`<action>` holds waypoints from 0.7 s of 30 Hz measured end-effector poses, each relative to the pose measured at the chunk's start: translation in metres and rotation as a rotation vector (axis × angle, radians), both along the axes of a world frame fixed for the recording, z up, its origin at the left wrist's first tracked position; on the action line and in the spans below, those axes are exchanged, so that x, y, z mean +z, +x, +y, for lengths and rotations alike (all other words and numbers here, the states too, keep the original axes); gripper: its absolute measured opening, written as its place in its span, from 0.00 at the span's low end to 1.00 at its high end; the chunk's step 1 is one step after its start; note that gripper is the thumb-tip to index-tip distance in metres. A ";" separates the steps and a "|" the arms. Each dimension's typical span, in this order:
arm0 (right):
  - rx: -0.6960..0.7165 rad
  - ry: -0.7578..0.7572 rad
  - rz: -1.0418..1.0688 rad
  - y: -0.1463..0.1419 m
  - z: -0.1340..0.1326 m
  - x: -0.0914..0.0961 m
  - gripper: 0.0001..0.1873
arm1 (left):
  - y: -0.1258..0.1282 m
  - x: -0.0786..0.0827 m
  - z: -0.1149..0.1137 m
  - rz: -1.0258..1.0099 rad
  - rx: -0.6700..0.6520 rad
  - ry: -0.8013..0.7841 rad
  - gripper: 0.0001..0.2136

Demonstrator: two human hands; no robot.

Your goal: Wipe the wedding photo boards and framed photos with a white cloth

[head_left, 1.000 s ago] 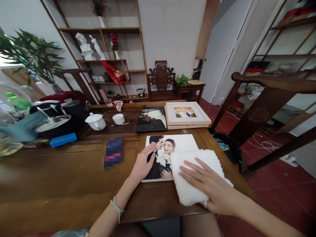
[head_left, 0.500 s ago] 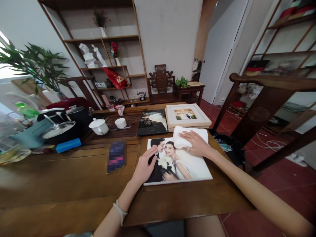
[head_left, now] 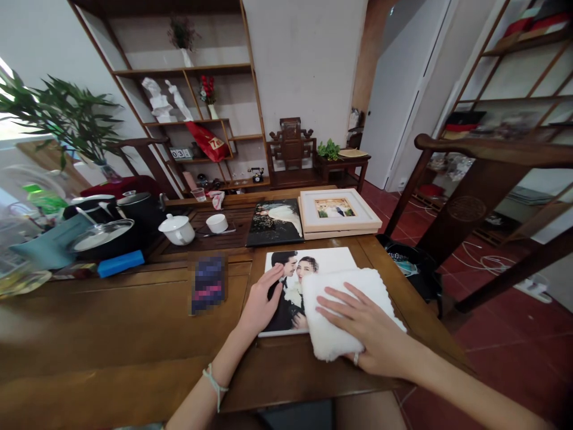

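A wedding photo panel [head_left: 293, 301] lies flat on the wooden table, with a couple pictured on it. My left hand [head_left: 264, 298] rests on its left side, fingers stretched out and holding nothing. A folded white cloth [head_left: 329, 334] covers the panel's right part and hangs over its near edge. Spread across the cloth, my right hand [head_left: 358, 316] presses it down, with the thumb at the near edge. Just behind the panel are a dark photo panel [head_left: 275, 224] and a white framed picture [head_left: 367, 218].
On the left are a white lidded cup [head_left: 176, 230], a small white cup [head_left: 217, 223], a blue block [head_left: 120, 263] and a lidded pan [head_left: 105, 237]. A blurred dark object [head_left: 208, 285] lies left of my hand. A wooden chair [head_left: 474, 197] stands on the right.
My right hand has brought the cloth from the panel's far right corner toward me, to its near right edge. The cloth looks more spread out. My left hand has stayed in place.
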State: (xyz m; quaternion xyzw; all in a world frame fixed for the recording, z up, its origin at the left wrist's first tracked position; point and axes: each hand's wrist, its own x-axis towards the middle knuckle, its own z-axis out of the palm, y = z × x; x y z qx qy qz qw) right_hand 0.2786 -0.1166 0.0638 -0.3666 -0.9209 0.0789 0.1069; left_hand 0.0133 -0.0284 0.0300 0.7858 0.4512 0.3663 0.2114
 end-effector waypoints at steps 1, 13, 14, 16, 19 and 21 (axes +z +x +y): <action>-0.012 -0.008 0.004 0.000 0.006 0.000 0.43 | 0.000 0.001 0.000 0.005 0.001 -0.002 0.17; -0.284 0.121 0.073 -0.016 0.103 -0.003 0.33 | -0.002 -0.001 0.001 0.018 0.001 -0.001 0.18; -0.256 0.120 0.067 -0.018 0.097 -0.004 0.33 | -0.002 -0.002 0.002 0.016 0.002 -0.002 0.18; -0.170 0.111 0.052 -0.024 0.084 -0.003 0.34 | -0.002 -0.003 0.002 0.014 0.004 -0.006 0.18; 0.005 0.090 0.029 -0.034 0.067 0.000 0.36 | -0.002 -0.001 0.002 0.016 -0.007 -0.001 0.17; 0.125 0.070 0.020 -0.040 0.062 0.002 0.39 | -0.002 0.001 0.001 0.014 -0.035 0.008 0.17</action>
